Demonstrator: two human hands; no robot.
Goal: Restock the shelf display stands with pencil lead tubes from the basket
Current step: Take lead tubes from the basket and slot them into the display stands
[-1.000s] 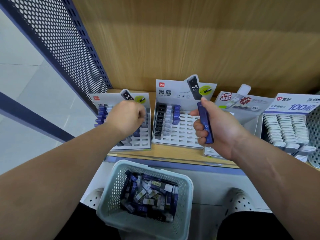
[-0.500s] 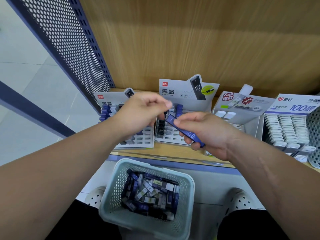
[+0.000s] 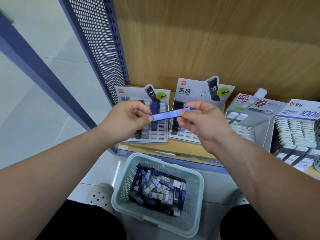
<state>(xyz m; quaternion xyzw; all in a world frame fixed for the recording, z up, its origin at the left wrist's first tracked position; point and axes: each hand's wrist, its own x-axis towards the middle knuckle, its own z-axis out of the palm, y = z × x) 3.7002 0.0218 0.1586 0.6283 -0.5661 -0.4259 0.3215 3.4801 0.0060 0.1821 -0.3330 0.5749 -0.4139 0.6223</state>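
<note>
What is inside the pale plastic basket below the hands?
A loose pile of pencil lead tubes, dark blue, black and pale, lying crosswise in the basket. The pile covers the basket's bottom, and the near wall hides the lowest tubes, so their number cannot be told.

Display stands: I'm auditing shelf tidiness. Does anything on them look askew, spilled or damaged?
Nothing stands out. The left stand and middle stand sit squarely side by side, their front slots empty. The blue tube is pinched between left hand and right hand.
</note>
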